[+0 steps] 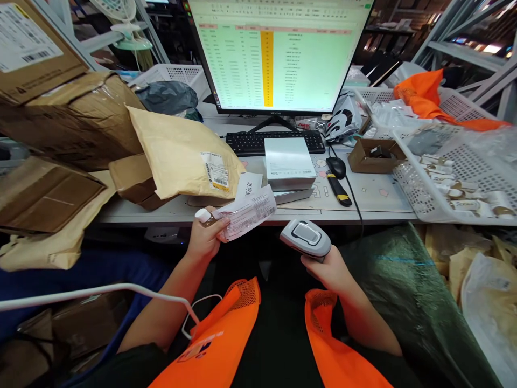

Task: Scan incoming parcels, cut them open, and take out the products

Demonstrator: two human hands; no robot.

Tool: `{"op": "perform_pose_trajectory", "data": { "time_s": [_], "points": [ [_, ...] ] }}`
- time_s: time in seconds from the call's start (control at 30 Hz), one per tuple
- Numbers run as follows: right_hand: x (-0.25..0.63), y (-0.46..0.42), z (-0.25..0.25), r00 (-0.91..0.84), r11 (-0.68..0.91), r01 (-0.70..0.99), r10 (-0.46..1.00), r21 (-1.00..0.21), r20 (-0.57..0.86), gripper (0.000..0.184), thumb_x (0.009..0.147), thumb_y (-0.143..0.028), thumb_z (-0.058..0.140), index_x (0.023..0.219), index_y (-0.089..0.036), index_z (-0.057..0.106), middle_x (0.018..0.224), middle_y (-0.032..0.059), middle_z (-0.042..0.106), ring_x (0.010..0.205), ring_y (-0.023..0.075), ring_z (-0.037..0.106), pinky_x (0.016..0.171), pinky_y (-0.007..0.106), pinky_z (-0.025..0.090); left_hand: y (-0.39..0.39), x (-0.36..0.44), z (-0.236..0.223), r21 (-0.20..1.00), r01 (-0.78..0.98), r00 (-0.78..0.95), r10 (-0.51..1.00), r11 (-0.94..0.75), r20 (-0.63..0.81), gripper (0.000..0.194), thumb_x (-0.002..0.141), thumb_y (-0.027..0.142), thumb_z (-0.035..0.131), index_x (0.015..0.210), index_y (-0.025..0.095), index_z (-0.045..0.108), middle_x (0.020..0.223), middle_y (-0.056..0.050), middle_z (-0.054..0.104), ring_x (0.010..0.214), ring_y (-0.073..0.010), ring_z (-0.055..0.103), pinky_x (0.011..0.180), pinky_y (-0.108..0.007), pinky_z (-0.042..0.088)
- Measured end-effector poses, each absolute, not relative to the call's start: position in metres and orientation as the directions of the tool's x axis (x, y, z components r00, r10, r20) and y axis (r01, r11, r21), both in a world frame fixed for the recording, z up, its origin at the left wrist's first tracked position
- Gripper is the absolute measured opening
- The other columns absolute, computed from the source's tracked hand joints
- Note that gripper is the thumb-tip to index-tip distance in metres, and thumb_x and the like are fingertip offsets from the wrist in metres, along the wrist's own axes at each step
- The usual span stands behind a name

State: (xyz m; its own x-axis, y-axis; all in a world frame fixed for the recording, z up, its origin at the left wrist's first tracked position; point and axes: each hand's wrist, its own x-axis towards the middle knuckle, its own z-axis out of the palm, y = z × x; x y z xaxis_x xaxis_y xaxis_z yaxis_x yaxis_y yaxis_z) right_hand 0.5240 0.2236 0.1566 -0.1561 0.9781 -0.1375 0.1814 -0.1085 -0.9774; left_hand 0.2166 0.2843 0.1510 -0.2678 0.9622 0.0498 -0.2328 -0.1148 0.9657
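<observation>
My left hand (pixel 205 237) is closed round a small white-capped bottle (pixel 203 216) and a printed paper slip (pixel 247 212), held in front of the desk edge. My right hand (pixel 328 268) grips a grey handheld barcode scanner (pixel 306 237), its head turned toward the slip. A second white slip (pixel 249 185) lies on the desk just beyond. A padded yellow mailer (pixel 177 153) with a barcode label leans on the desk above my left hand. A white box (pixel 288 159) rests on the keyboard (pixel 250 143).
A monitor (pixel 278 51) with a spreadsheet stands at the back. Cardboard boxes (pixel 60 116) pile up left. A mouse (pixel 336 167), a yellow-black cutter (pixel 339 191), a small open carton (pixel 374 155) and white baskets (pixel 448 178) of small items sit right. A green sack (pixel 407 302) lies lower right.
</observation>
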Motion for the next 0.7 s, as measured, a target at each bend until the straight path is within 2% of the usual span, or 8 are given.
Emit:
{"op": "perform_pose_trajectory", "data": {
  "time_s": [0.1, 0.2, 0.33, 0.47, 0.6, 0.67, 0.7],
  "points": [
    [0.524, 0.224, 0.155, -0.091, -0.126, 0.232, 0.985, -0.965, -0.150, 0.034, 0.076, -0.032, 0.079, 0.107, -0.016, 0.080, 0.103, 0.0108, 0.080, 0.103, 0.0324, 0.073, 0.091, 0.043, 0.060, 0.284, 0.217, 0.150, 0.962, -0.252, -0.268, 0.963, -0.108, 0.038, 0.053, 0.054, 0.035, 0.097, 0.067, 0.017, 0.049, 0.056, 0.000, 0.061, 0.040, -0.0128, 0.054, 0.044, -0.021, 0.048],
    [0.526, 0.224, 0.150, -0.021, -0.166, 0.217, 0.984, -0.962, -0.174, 0.043, 0.074, -0.038, 0.081, 0.111, -0.015, 0.080, 0.090, 0.0099, 0.078, 0.090, 0.0304, 0.073, 0.073, 0.038, 0.061, 0.282, 0.219, 0.148, 0.959, -0.260, -0.274, 0.961, -0.114, 0.040, 0.051, 0.056, 0.033, 0.096, 0.066, 0.018, 0.049, 0.054, 0.002, 0.059, 0.041, -0.0128, 0.055, 0.045, -0.021, 0.049],
    [0.531, 0.222, 0.147, -0.032, -0.235, 0.166, 0.970, -0.958, -0.243, 0.052, 0.076, -0.041, 0.081, 0.120, -0.015, 0.078, 0.066, 0.0028, 0.066, 0.066, 0.0232, 0.067, 0.054, 0.030, 0.052, 0.280, 0.223, 0.150, 0.952, -0.280, -0.307, 0.951, -0.119, 0.029, 0.049, 0.054, 0.029, 0.096, 0.067, 0.017, 0.050, 0.058, 0.002, 0.062, 0.045, -0.0127, 0.057, 0.046, -0.021, 0.050],
    [0.532, 0.220, 0.146, -0.027, -0.238, 0.133, 0.969, -0.962, -0.244, 0.049, 0.075, -0.040, 0.081, 0.117, -0.015, 0.078, 0.059, -0.0005, 0.059, 0.059, 0.0196, 0.062, 0.051, 0.028, 0.049, 0.281, 0.228, 0.152, 0.950, -0.286, -0.323, 0.946, -0.124, 0.027, 0.048, 0.053, 0.028, 0.094, 0.067, 0.017, 0.049, 0.061, 0.002, 0.063, 0.047, -0.0125, 0.058, 0.045, -0.020, 0.049],
    [0.532, 0.218, 0.146, -0.004, -0.233, 0.145, 0.972, -0.962, -0.236, 0.048, 0.073, -0.042, 0.082, 0.111, -0.014, 0.078, 0.064, 0.0013, 0.064, 0.060, 0.0187, 0.061, 0.052, 0.029, 0.049, 0.281, 0.225, 0.148, 0.955, -0.268, -0.325, 0.945, -0.128, 0.035, 0.049, 0.055, 0.030, 0.093, 0.068, 0.018, 0.048, 0.057, 0.004, 0.058, 0.044, -0.0118, 0.054, 0.044, -0.020, 0.047],
    [0.539, 0.217, 0.146, 0.027, -0.238, 0.149, 0.971, -0.960, -0.236, 0.046, 0.071, -0.044, 0.084, 0.105, -0.013, 0.076, 0.067, 0.0023, 0.067, 0.060, 0.0180, 0.061, 0.053, 0.029, 0.049, 0.281, 0.217, 0.143, 0.971, -0.175, -0.357, 0.930, -0.162, 0.090, 0.045, 0.060, 0.033, 0.092, 0.071, 0.019, 0.051, 0.055, 0.005, 0.057, 0.042, -0.0120, 0.052, 0.045, -0.022, 0.047],
    [0.546, 0.218, 0.146, 0.056, -0.242, 0.152, 0.970, -0.958, -0.236, 0.044, 0.070, -0.045, 0.084, 0.099, -0.014, 0.075, 0.067, 0.0025, 0.067, 0.059, 0.0176, 0.060, 0.054, 0.030, 0.050, 0.282, 0.212, 0.141, 0.977, -0.064, -0.391, 0.906, -0.202, 0.161, 0.042, 0.063, 0.034, 0.091, 0.073, 0.019, 0.053, 0.057, 0.004, 0.060, 0.043, -0.0129, 0.054, 0.047, -0.023, 0.049]
  ]
}}
